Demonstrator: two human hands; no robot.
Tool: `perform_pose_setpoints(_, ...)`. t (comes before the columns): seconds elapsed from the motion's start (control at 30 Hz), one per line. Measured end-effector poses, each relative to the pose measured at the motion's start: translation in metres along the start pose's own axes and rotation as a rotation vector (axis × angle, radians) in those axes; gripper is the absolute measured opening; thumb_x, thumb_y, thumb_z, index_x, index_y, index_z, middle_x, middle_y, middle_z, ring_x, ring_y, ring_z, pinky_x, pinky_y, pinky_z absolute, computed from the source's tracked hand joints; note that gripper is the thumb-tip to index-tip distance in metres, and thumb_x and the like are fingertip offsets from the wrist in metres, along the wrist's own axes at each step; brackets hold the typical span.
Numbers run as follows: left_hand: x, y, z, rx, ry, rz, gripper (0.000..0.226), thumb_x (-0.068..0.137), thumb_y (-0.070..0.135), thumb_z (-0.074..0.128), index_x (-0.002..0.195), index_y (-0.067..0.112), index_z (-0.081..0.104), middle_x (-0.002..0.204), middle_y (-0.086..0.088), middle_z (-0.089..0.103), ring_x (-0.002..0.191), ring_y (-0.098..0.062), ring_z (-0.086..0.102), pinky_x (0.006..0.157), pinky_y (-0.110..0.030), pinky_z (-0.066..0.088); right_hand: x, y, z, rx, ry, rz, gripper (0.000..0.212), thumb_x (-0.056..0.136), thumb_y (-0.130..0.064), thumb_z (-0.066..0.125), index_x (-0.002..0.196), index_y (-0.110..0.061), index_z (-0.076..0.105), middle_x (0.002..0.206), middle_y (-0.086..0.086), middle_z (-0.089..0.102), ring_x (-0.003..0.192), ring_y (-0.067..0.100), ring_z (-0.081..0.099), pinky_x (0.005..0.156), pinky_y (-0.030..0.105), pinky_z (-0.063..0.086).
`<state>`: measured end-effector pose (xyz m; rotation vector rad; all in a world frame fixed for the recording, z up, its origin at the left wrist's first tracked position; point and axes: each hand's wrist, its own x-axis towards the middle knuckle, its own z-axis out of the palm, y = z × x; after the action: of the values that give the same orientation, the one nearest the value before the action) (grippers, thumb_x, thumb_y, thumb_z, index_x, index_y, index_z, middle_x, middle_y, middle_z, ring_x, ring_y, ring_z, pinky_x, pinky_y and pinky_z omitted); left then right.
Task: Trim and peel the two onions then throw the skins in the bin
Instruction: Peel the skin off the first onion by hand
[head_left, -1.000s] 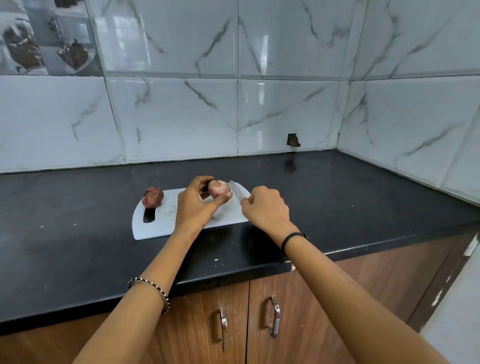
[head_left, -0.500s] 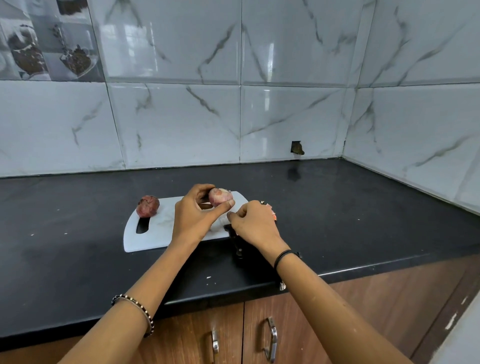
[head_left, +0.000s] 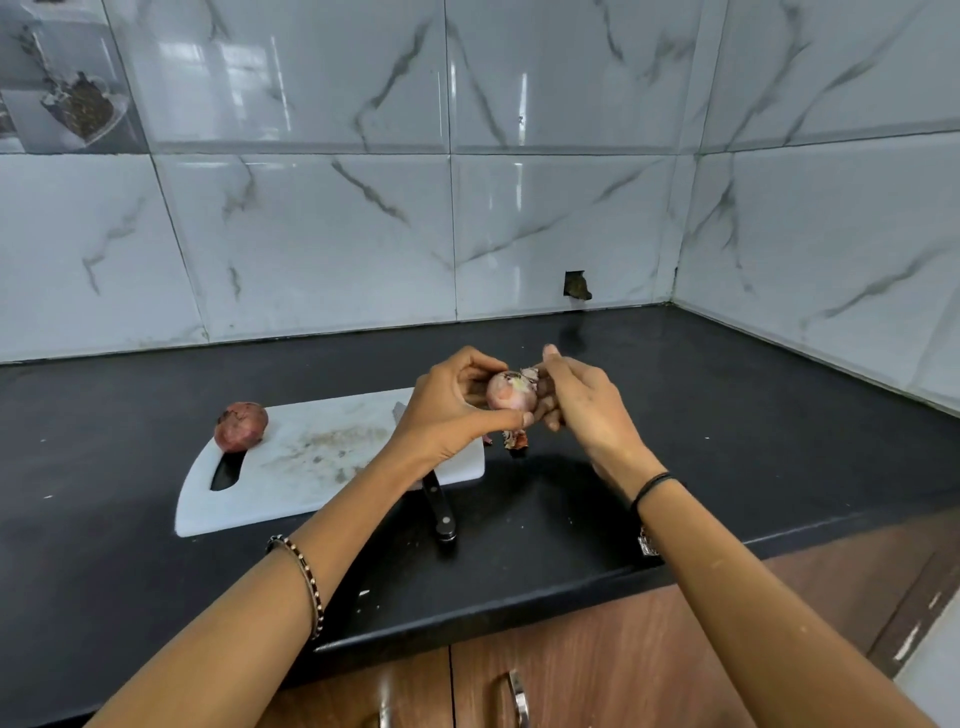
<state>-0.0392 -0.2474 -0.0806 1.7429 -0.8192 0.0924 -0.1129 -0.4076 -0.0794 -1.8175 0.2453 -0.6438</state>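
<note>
nearest the camera, wooden cabinet doors (head_left: 571, 691) with metal handles sit below the front edge of a black counter (head_left: 727, 415). both forearms reach forward over it. the left carries a beaded bracelet (head_left: 304, 582), the right a black wristband (head_left: 652, 486).

on the near side of the left wrist, a knife (head_left: 441, 512) lies with its black handle past the near edge of a white cutting board (head_left: 291, 467); most of the blade is hidden under the left arm. the board extends to the left of the left hand, and its surface is marked with fine scraps.

the left hand (head_left: 452, 410) is raised above the board's right end, fingers and thumb curled around the held onion (head_left: 509, 392), which sits between the two hands with its pale cut end toward the camera. the right hand (head_left: 582, 410) closes in from the onion's right side, fingers bent and pinching a flap of skin (head_left: 531, 373) that stands up at the onion's top. a skin scrap (head_left: 516, 440) shows just below the left thumb; whether it hangs from the onion or lies on the counter cannot be told.

well to the left of the left hand, the second onion (head_left: 240, 426) rests unpeeled on the board's far left corner, just above the handle slot.

beyond both hands, a marbled tile wall (head_left: 311, 234) meets the counter, with a small dark hole (head_left: 576, 286) in it.
</note>
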Motion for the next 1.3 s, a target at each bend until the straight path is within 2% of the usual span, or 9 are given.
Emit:
perform_pose_setpoints(0.13,0.013,-0.004,-0.003,0.036,-0.043,0.008,0.059,0.057,0.025,0.100,0.104,0.025,0.066,0.103,0.008,0.075,0.101,-0.006,0.071,0.087,-0.028,0.060,0.008,0.007,0.000,0.018,-0.046,-0.046,0.044,0.100,-0.053,0.054,0.093,-0.013,0.071,0.068,0.000,0.067,0.056,0.009,0.055,0.065,0.026,0.049)
perform_pose_setpoints(0.27,0.014,-0.008,-0.003,0.063,-0.048,0.015,0.060,0.058,0.025,0.100,0.107,0.025,0.065,0.105,0.009,0.073,0.101,-0.001,0.069,0.090,-0.023,0.057,0.016,0.013,0.007,0.059,0.023,-0.112,0.022,0.095,-0.042,0.069,0.095,-0.021,0.074,0.080,-0.006,0.073,0.068,-0.001,0.062,0.067,0.022,0.048)
perform_pose_setpoints(0.4,0.017,-0.012,-0.002,0.111,-0.094,0.032,0.076,0.061,0.028,0.098,0.128,0.024,0.063,0.118,0.012,0.069,0.109,0.001,0.065,0.094,-0.019,0.055,0.019,0.021,0.008,0.085,0.059,-0.124,0.014,0.094,-0.035,0.072,0.097,-0.022,0.073,0.083,-0.007,0.074,0.075,0.001,0.065,0.069,0.022,0.050)
perform_pose_setpoints(0.67,0.024,-0.019,0.002,0.163,-0.144,0.090,0.060,0.070,0.020,0.093,0.124,0.026,0.066,0.122,0.009,0.063,0.111,-0.006,0.064,0.096,-0.027,0.057,0.025,0.028,0.011,0.164,0.086,-0.013,0.014,0.100,-0.026,0.065,0.102,-0.013,0.069,0.084,0.003,0.072,0.067,0.007,0.062,0.063,0.025,0.049)
perform_pose_setpoints(0.8,0.023,-0.018,0.004,0.162,-0.194,0.091,0.058,0.074,0.023,0.091,0.124,0.029,0.063,0.124,0.009,0.062,0.111,-0.006,0.065,0.097,-0.028,0.056,0.028,0.031,0.009,0.094,0.168,0.024,0.012,0.100,-0.026,0.064,0.102,-0.014,0.067,0.089,0.007,0.072,0.072,0.011,0.064,0.066,0.026,0.053)
perform_pose_setpoints(0.97,0.023,-0.018,0.003,0.108,-0.177,0.088,0.056,0.074,0.020,0.091,0.119,0.034,0.062,0.124,0.008,0.063,0.113,-0.008,0.065,0.098,-0.032,0.056,0.026,0.034,0.004,-0.045,0.236,0.066,0.012,0.100,-0.027,0.063,0.095,-0.016,0.067,0.086,0.010,0.072,0.074,0.015,0.063,0.078,0.040,0.059)
perform_pose_setpoints(1.1,0.024,-0.018,0.001,0.097,-0.143,0.084,0.057,0.074,0.021,0.090,0.123,0.028,0.062,0.124,0.008,0.065,0.114,-0.008,0.064,0.099,-0.034,0.056,0.024,0.034,-0.002,-0.232,0.272,0.028,0.013,0.099,-0.021,0.061,0.096,-0.011,0.069,0.081,0.005,0.069,0.065,0.008,0.057,0.052,0.008,0.044)
perform_pose_setpoints(1.17,0.023,-0.017,0.000,0.099,-0.126,0.090,0.058,0.074,0.022,0.091,0.124,0.027,0.062,0.123,0.009,0.064,0.114,-0.008,0.064,0.099,-0.034,0.056,0.023,0.034,-0.003,-0.301,0.255,0.005,0.018,0.100,-0.021,0.060,0.094,-0.008,0.071,0.080,0.001,0.068,0.064,0.006,0.055,0.050,0.006,0.039)
perform_pose_setpoints(1.3,0.022,-0.016,0.000,0.173,-0.095,0.126,0.059,0.071,0.028,0.093,0.121,0.026,0.063,0.121,0.009,0.063,0.110,-0.006,0.063,0.093,-0.026,0.056,0.017,0.024,0.003,-0.369,0.167,-0.072,0.046,0.104,-0.039,0.052,0.084,-0.002,0.069,0.064,0.003,0.060,0.055,0.011,0.049,0.052,0.014,0.039)
